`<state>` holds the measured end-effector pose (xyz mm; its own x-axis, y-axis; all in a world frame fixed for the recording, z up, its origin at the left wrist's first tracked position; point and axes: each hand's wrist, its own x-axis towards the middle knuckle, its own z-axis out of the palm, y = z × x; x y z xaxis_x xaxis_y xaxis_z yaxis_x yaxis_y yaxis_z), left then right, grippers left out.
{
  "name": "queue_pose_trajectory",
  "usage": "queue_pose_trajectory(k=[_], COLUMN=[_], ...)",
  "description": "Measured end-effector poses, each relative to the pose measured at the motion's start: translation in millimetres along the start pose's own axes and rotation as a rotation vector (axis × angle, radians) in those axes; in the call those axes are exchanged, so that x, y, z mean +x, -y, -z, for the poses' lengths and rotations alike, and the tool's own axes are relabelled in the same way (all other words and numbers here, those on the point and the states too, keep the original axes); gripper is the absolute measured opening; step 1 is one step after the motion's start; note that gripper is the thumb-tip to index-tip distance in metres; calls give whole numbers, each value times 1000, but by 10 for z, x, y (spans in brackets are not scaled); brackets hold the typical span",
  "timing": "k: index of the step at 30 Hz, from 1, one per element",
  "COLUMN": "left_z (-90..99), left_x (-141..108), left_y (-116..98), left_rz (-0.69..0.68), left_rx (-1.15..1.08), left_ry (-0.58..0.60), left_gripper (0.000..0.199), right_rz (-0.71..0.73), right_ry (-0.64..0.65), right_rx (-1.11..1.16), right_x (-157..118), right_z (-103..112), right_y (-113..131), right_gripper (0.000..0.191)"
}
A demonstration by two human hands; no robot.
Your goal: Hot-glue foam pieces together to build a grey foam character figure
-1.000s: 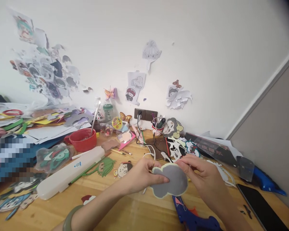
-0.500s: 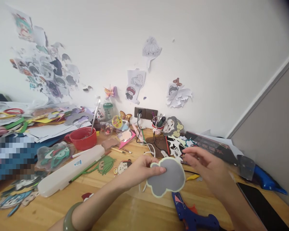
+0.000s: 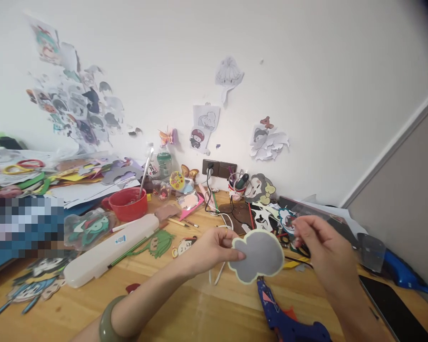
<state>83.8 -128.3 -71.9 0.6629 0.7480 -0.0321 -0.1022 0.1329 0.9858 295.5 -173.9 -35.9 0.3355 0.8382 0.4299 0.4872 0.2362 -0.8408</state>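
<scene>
My left hand (image 3: 221,249) pinches the left side of a grey cutout (image 3: 258,256) with a wavy, cloud-like outline and a pale yellow rim. The cutout is held up above the table, its flat grey face toward me. To its right, apart from it, is my right hand (image 3: 319,242), fingertips drawn together. Whatever may be between those fingertips is too small to make out. Below the cutout lies a blue glue gun (image 3: 288,316) with an orange trigger, its nozzle near the cutout's lower edge.
A white pencil case (image 3: 110,251), a red mug (image 3: 128,204) and several paper figures lie to the left. White and black cords (image 3: 214,213) run from the wall socket (image 3: 219,168). At the right are a phone (image 3: 395,304) and a clear cup (image 3: 371,251).
The grey cutout has shifted slightly right and up in my left hand and tilted a little. My right hand has moved right, and its fingers have drawn closer together.
</scene>
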Motion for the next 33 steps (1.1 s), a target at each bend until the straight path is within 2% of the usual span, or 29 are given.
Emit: queue_pose_trajectory(k=[4,7,9,12,15,17,20,23,26,29,31,33], left_z=[1,15,23,16,-8,-17,-6,28,53,56,50,43], left_x=[35,66,81,90,84,80,84,95,99,97,98,100], left_y=[3,17,30,46,58,68,89,109,123,134,137,134], left_rz=[-32,-58,-80,-106,-119,-125,-121,-112,-99,-90,-80,-69], left_rx=[-42,-97,-140,-185,-208,-206,-195,-201,-222,-229,-220,-207], left_ry=[-102,-204,-232,-240,-243,-242,-253,-281,-285,-275,-273,-277], left_gripper=[25,31,34,37,37,36,35,35,36,35,35,36], right_rz=[145,116,20,-117,-125,-128,-129,-104,-78,51,118,120], right_ry=[-144,-130,-30,275,558,621,606,516,353,210,184,230], right_rx=[344,327,176,-17,-59,-67,-86,-51,134,359,459,511], right_x=[44,56,58,45,5,-26,-53,-37,11,60,71,60], right_z=[73,104,90,-8,-151,-219,-228,-141,-24,88,164,249], right_y=[2,-18,-44,-63,-37,-17,-14,-29,-23,16,46,58], right_gripper=[28,33,29,24,25,23,26,28,23,15,13,17])
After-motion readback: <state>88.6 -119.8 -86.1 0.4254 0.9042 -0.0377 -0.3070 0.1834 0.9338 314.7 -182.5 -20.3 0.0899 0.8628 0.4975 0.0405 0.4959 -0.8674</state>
